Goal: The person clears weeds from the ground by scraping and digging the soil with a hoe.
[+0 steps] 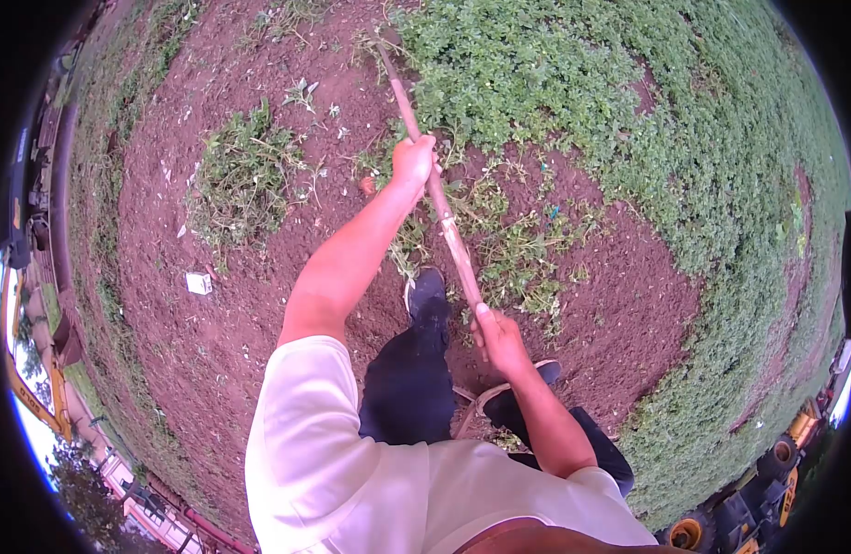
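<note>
At my far left, past the edge of the plot, stands a yellow machine (60, 402). Next comes bare brown soil (167, 351), where a small white box (199, 283) lies below a heap of weeds (245, 185). To the right of the heap, my left hand (413, 162) is wrapped around a wooden pole (456, 245), which slants from the top of my view down toward my middle. Its far end reaches the soil among some stems by the edge of the greenery; I can't make out what is fixed there. My left shoe (426, 286) is planted just left of the pole's lower part. Right of the pole, loose weeds (513, 258) lie strewn over the soil. My right hand (502, 342) grips the pole lower down, nearer my body, with my right shoe (548, 371) partly hidden beyond that forearm. Farther right, low green plants (555, 83) spread thickly, curving around the bare patch, and at the lower right edge stands a yellow and black vehicle (784, 452).
</note>
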Demonstrator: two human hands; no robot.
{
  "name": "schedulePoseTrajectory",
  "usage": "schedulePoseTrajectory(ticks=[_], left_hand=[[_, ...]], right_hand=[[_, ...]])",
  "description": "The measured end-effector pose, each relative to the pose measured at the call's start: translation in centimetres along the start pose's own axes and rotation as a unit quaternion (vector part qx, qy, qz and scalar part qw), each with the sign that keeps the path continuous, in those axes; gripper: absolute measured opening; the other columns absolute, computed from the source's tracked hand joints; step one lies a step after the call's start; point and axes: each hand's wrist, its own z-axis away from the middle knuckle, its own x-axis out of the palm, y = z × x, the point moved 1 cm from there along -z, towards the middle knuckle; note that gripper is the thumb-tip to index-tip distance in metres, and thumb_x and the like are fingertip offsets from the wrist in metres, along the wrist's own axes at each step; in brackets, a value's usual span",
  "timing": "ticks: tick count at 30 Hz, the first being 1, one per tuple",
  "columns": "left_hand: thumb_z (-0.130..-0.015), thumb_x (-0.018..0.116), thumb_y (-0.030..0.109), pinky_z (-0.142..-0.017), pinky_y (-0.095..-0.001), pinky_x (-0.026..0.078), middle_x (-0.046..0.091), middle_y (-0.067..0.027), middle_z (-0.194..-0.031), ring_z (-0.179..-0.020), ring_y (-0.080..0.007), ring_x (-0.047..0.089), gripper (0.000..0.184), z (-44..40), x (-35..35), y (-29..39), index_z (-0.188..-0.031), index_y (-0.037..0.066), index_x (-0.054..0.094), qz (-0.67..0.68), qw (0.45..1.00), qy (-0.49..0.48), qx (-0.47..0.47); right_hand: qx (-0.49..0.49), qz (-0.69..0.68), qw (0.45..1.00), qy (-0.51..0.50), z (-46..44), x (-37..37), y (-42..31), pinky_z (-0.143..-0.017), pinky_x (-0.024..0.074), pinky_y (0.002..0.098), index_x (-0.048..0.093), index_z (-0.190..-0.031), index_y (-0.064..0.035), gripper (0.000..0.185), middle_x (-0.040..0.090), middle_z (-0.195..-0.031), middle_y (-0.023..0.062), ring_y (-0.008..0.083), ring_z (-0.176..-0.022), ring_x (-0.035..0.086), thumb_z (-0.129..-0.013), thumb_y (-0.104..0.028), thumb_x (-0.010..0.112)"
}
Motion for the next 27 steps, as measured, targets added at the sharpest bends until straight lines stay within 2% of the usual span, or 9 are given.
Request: schedulePoseTrajectory(ticks=[4,8,9,11,13,16,19,23,27], left_hand=[[-0.098,0.06,0.027,-0.048,-0.0338,0.047,0.056,-0.0051,-0.067,-0.05,-0.0176,0.053,0.025,-8.8,2.0,3.7,-0.092,0.003,0.057,-0.05,0.997,0.047,0.028],[-0.098,0.058,0.03,-0.049,-0.0376,0.05,0.059,-0.0111,-0.065,-0.049,-0.0209,0.059,0.034,-10.9,3.5,-1.3,-0.087,-0.002,0.058,-0.18,0.978,0.092,0.045],[-0.098,0.057,0.03,-0.05,-0.039,0.051,0.06,-0.0131,-0.065,-0.05,-0.022,0.062,0.035,-10.1,3.2,-3.2,-0.087,-0.003,0.059,-0.237,0.963,0.113,0.06],[-0.096,0.057,0.033,-0.082,-0.0477,0.055,0.07,-0.0287,-0.095,-0.09,-0.0416,0.071,0.04,-5.9,4.2,-6.0,-0.102,-0.005,0.065,-0.297,0.943,0.149,0.02],[-0.095,0.057,0.033,-0.089,-0.0489,0.052,0.07,-0.0279,-0.102,-0.099,-0.0428,0.068,0.039,0.8,4.8,-5.7,-0.105,-0.004,0.064,-0.359,0.922,0.144,0.014],[-0.095,0.056,0.033,-0.089,-0.048,0.053,0.07,-0.0277,-0.102,-0.099,-0.0421,0.069,0.038,8.6,4.9,-7.8,-0.109,-0.002,0.062,-0.409,0.906,0.109,-0.021],[-0.096,0.056,0.032,-0.088,-0.0482,0.053,0.07,-0.0269,-0.102,-0.099,-0.0415,0.069,0.036,12.8,4.7,-10.0,-0.109,-0.002,0.062,-0.436,0.895,0.089,-0.038],[-0.095,0.057,0.032,-0.085,-0.0493,0.053,0.07,-0.0261,-0.101,-0.097,-0.0415,0.069,0.036,12.7,4.4,-10.8,-0.106,-0.002,0.063,-0.437,0.896,0.083,-0.016],[-0.095,0.058,0.033,-0.082,-0.0498,0.054,0.071,-0.0249,-0.097,-0.093,-0.0408,0.07,0.038,18.6,2.7,-14.9,-0.105,-0.003,0.063,-0.403,0.908,0.076,-0.089]], right_hand=[[-0.01,-0.023,1.0,-0.009,-7.4,2.1,-6.2,-0.042,0.0357,0.027,0.056,-0.085,-0.0066,0.049,0.049,-0.062,-0.0025,0.009,-0.046,0.044,-0.105,-0.05,0.046],[0.07,-0.074,0.995,-0.008,-7.5,0.9,-6.7,-0.041,0.0338,0.0274,0.053,-0.087,-0.0093,0.05,0.045,-0.062,-0.0041,0.009,-0.047,0.041,-0.104,-0.055,0.044],[0.087,-0.088,0.992,-0.021,-6.3,0.5,-5.4,-0.041,0.0328,0.0277,0.051,-0.086,-0.0098,0.05,0.043,-0.061,-0.0042,0.0094,-0.046,0.04,-0.105,-0.055,0.043],[0.101,-0.105,0.989,-0.024,-3.7,-0.6,-2.0,-0.041,0.032,0.0273,0.05,-0.086,-0.0106,0.051,0.042,-0.061,-0.0046,0.0093,-0.046,0.038,-0.104,-0.058,0.043],[0.146,-0.131,0.98,-0.025,-0.7,-1.7,1.1,-0.043,0.0337,0.0271,0.051,-0.088,-0.0113,0.049,0.043,-0.062,-0.0048,0.0083,-0.048,0.038,-0.103,-0.058,0.043],[0.204,-0.17,0.964,-0.022,5.4,-1.8,4.3,-0.044,0.0338,0.0276,0.05,-0.088,-0.0113,0.05,0.043,-0.062,-0.0044,0.0086,-0.048,0.038,-0.103,-0.059,0.043],[0.204,-0.184,0.961,-0.019,9.5,-2.3,5.3,-0.044,0.0342,0.0283,0.05,-0.089,-0.0109,0.051,0.043,-0.061,-0.004,0.0097,-0.047,0.039,-0.103,-0.059,0.043],[0.192,-0.177,0.965,-0.017,11.3,-1.7,5.8,-0.044,0.0338,0.0281,0.051,-0.088,-0.0112,0.05,0.043,-0.061,-0.0039,0.01,-0.048,0.039,-0.103,-0.058,0.045],[0.233,-0.242,0.942,0.002,17.0,-1.2,8.9,-0.043,0.0292,0.0264,0.052,-0.089,-0.0116,0.047,0.04,-0.06,-0.0043,0.0086,-0.047,0.035,-0.103,-0.056,0.046]])
